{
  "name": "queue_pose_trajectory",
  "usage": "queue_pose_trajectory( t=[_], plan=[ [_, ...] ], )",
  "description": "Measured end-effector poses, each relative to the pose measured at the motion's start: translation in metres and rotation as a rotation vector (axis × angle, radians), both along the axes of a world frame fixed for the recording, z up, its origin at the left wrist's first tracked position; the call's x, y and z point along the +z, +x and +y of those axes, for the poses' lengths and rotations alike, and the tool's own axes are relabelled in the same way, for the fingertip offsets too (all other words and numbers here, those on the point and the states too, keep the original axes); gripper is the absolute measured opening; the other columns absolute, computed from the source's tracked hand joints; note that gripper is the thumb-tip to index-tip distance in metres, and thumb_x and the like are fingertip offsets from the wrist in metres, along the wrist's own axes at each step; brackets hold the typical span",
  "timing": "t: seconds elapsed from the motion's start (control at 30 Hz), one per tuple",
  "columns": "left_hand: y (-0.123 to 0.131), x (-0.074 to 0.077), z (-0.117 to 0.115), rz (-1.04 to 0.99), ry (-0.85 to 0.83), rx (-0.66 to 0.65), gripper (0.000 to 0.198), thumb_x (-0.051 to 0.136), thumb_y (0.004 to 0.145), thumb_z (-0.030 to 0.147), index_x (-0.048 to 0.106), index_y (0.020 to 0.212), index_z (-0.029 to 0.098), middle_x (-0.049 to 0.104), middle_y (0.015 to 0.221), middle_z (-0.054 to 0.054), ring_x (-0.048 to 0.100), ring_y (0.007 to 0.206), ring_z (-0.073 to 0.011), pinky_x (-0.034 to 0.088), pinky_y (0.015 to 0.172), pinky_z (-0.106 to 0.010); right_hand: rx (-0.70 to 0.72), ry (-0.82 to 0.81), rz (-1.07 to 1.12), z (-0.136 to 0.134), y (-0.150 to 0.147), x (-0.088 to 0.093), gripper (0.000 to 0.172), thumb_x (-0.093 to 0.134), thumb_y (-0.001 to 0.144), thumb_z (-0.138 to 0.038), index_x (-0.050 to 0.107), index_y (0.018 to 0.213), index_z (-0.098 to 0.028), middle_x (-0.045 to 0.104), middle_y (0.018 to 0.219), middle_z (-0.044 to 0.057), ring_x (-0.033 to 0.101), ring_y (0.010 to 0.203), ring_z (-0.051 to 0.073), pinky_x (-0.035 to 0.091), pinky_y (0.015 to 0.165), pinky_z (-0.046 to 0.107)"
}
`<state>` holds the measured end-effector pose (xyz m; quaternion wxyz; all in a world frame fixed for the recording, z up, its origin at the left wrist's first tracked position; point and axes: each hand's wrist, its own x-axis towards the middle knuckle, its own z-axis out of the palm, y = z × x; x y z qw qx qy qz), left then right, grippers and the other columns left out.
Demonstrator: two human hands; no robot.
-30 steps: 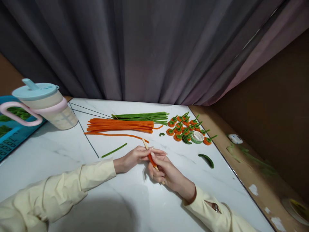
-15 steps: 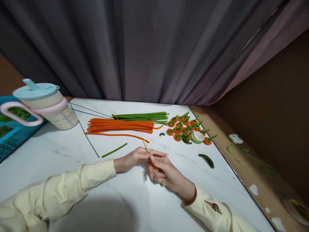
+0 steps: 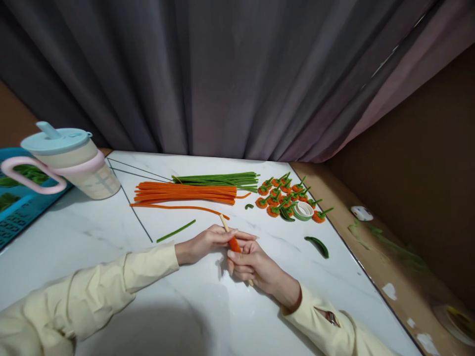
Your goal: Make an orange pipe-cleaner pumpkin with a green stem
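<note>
My left hand (image 3: pixel 203 243) and my right hand (image 3: pixel 252 266) meet over the white marble table (image 3: pixel 111 247). Both pinch a thin wooden stick (image 3: pixel 224 222) that has orange pipe cleaner (image 3: pixel 234 244) wound round its middle. The stick's far end juts out past my left fingers, its near end shows below my right palm. One loose orange pipe cleaner (image 3: pixel 178 207) lies just beyond my hands, trailing toward the stick.
Bundles of orange (image 3: pixel 185 193) and green pipe cleaners (image 3: pixel 217 179) lie at the back. Several small orange pumpkin shapes (image 3: pixel 284 195) and a tape roll (image 3: pixel 304 210) sit right. A short green piece (image 3: pixel 175 231), a green leaf (image 3: pixel 317 245), a lidded cup (image 3: pixel 70 160) and a blue tray (image 3: pixel 17 210) are around.
My right fingers shifted slightly along the stick, hiding the orange winding half a second ago and showing it again now. My left hand has barely moved.
</note>
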<state>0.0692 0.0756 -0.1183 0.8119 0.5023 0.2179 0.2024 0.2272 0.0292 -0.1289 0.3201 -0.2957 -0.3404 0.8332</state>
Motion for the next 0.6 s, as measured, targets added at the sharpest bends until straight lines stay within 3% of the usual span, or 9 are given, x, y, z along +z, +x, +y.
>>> queue_pose_trajectory(
  t=[0.23, 0.37, 0.43, 0.6],
  plan=[
    [0.001, -0.002, 0.000, -0.033, -0.031, 0.038, 0.039, 0.055, 0.085, 0.043, 0.071, 0.104, 0.012, 0.071, 0.097, -0.012, 0.059, 0.104, -0.0264, 0.034, 0.099, -0.035, -0.001, -0.004, 0.028, 0.001, -0.003, -0.002, 0.061, 0.052, 0.082, -0.063, 0.062, 0.059, -0.008, 0.028, 0.032, -0.010, 0.017, 0.026, 0.001, 0.014, 0.030, 0.017],
    [0.001, -0.005, 0.004, -0.102, -0.133, 0.122, 0.036, 0.049, 0.089, 0.038, 0.071, 0.101, 0.011, 0.070, 0.102, -0.014, 0.062, 0.077, -0.0186, 0.042, 0.087, -0.035, -0.051, -0.010, 0.076, 0.001, -0.006, -0.002, 0.053, 0.056, 0.081, -0.062, 0.066, 0.083, -0.009, 0.060, 0.052, 0.001, 0.039, 0.031, 0.005, 0.034, 0.033, 0.018],
    [0.000, -0.006, 0.006, -0.125, -0.186, 0.172, 0.035, 0.048, 0.089, 0.036, 0.071, 0.099, 0.011, 0.069, 0.109, -0.014, 0.061, 0.069, -0.0156, 0.044, 0.081, -0.033, -0.051, -0.016, 0.079, 0.001, -0.006, -0.002, 0.049, 0.057, 0.082, -0.057, 0.066, 0.094, -0.010, 0.068, 0.064, 0.006, 0.051, 0.037, 0.008, 0.041, 0.037, 0.019],
    [-0.001, -0.009, 0.010, -0.193, -0.220, 0.297, 0.034, 0.048, 0.089, 0.033, 0.072, 0.087, 0.009, 0.071, 0.101, -0.015, 0.063, 0.086, -0.0214, 0.042, 0.085, -0.032, -0.044, -0.045, 0.106, 0.000, -0.002, -0.001, 0.035, 0.059, 0.085, -0.038, 0.067, 0.097, -0.006, 0.072, 0.078, 0.013, 0.062, 0.050, 0.012, 0.049, 0.050, 0.022]
  ],
)
